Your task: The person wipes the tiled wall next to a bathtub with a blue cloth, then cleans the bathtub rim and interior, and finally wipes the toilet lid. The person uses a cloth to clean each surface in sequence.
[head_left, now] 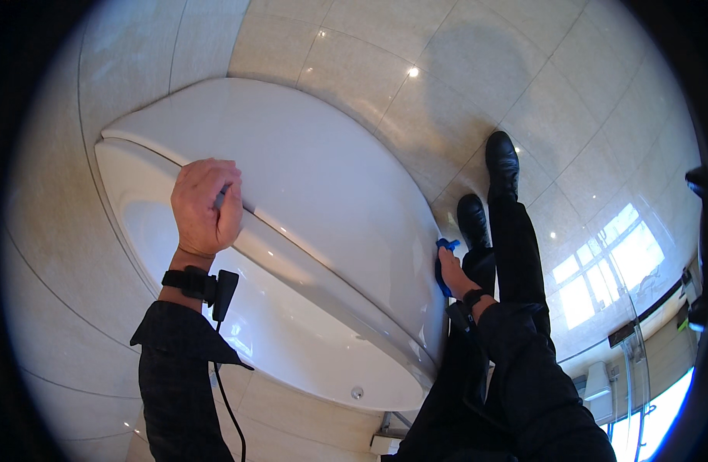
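A white bathtub (323, 165) with a curved outer side fills the middle of the view. My left hand (206, 206) is closed over its rim, at the long seam between the rim and the outer side; the fingertips are partly hidden. Lower right of it, my right hand (451, 271) holds a blue cloth (443, 286) against the tub's outer side, close to my legs. Most of that cloth lies under the palm and fingers.
Beige tiles cover the floor (354, 61) and the wall (46, 231) beside the tub. My black shoes (502, 163) stand next to the outer side. A drain fitting (357, 393) shows inside the tub. A cable (232, 416) hangs from my left wrist. Glass (639, 377) stands at the lower right.
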Action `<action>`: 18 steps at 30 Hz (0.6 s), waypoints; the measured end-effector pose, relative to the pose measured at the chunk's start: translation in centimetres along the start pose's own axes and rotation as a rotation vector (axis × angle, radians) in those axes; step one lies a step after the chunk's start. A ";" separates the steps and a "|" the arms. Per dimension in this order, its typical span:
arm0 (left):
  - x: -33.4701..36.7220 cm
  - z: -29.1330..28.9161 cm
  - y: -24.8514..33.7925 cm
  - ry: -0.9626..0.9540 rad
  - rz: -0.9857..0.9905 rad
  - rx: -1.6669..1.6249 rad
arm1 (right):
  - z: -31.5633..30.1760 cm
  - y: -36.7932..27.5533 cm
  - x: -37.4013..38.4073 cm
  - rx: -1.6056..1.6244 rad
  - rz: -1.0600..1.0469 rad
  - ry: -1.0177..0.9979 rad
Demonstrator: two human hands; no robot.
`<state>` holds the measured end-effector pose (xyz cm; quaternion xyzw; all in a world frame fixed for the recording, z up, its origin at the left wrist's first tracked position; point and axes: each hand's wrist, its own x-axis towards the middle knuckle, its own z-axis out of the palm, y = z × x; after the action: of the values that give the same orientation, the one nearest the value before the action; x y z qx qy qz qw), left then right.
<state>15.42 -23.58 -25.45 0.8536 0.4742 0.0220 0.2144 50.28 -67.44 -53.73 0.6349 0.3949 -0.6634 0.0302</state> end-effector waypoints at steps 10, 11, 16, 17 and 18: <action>0.0 0.0 0.2 -0.016 -0.010 -0.001 | -6.5 -21.7 10.0 0.304 -0.233 -0.030; 0.1 0.1 0.2 -0.013 -0.009 -0.003 | -7.1 -23.7 11.0 0.400 -0.241 -0.074; 0.1 0.0 0.2 0.023 0.003 0.014 | -8.2 -29.4 12.5 0.387 -0.491 -0.074; 0.1 0.2 0.1 0.024 0.010 0.010 | -8.0 -29.0 12.6 0.374 -0.470 -0.077; 0.2 0.4 0.0 0.026 0.017 0.006 | -7.8 -28.5 12.7 0.359 -0.447 -0.079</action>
<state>15.59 -23.56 -25.85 0.8580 0.4696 0.0338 0.2055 38.79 -37.66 -49.99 0.5008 0.3997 -0.7371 -0.2146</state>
